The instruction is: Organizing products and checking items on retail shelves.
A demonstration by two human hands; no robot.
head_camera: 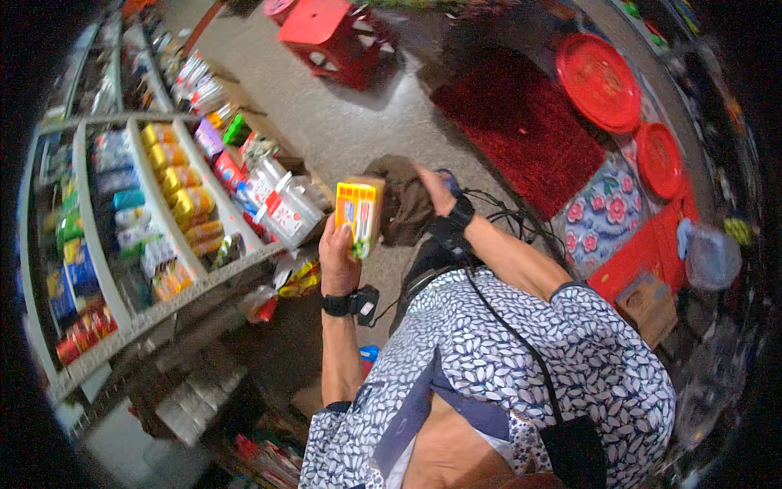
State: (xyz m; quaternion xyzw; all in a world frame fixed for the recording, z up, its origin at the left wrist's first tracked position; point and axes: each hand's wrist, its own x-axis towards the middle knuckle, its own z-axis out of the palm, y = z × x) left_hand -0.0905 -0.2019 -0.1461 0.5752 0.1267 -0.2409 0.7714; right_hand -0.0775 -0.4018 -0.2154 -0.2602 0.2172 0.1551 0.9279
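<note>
My left hand (339,260) grips a yellow and white printed carton (357,215), its thumb across the lower front face. To the right of it, my right hand (437,189) is held out with the fingers apart and touches nothing that I can see; blur hides some of the fingers. Both wrists wear black straps with small devices and cables. Beneath and between the hands lies a dark brown cloth-like thing (400,202), partly hidden by the carton.
At left stands a shelf unit (201,281) with rows of colourful packages. Clear plastic containers (287,214) sit beside it. A red plastic stool (336,43) stands ahead on the floor. A dark red mat (519,128), red round lids (599,82) and a cardboard box (647,308) are at right.
</note>
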